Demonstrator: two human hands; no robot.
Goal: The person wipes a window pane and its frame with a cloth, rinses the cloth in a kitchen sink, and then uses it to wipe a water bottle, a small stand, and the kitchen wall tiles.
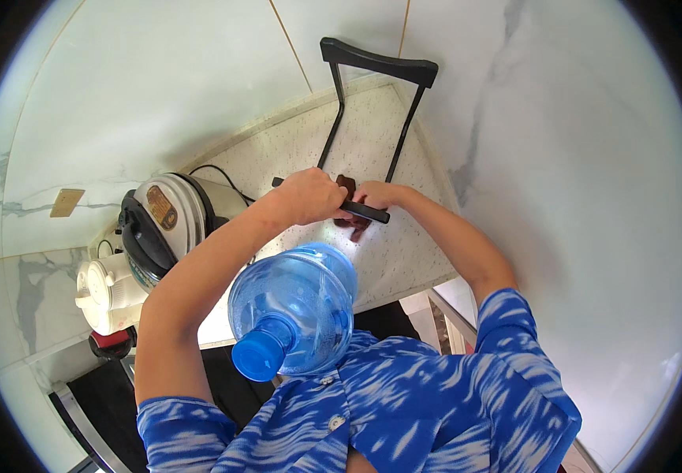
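My left hand (311, 198) is closed around the flat black bar (366, 211) of a black metal frame (379, 61), whose curved top leans near the back corner. Beside it, my right hand (376, 195) holds a dark brown cloth (346, 184) against the frame, just behind the bar; its fingertips are partly hidden. Part of the cloth hangs below the bar. A large blue plastic water bottle (293, 307) with a blue cap stands tilted in view between my forearms, close to my body.
On the speckled countertop (400, 254), an electric pressure cooker (166, 222) stands left, with a black cord behind it. A cream plastic jug (107, 290) is beside the cooker. Tiled walls (530, 148) enclose the counter's back and right side; a wall plate (67, 203) is at left.
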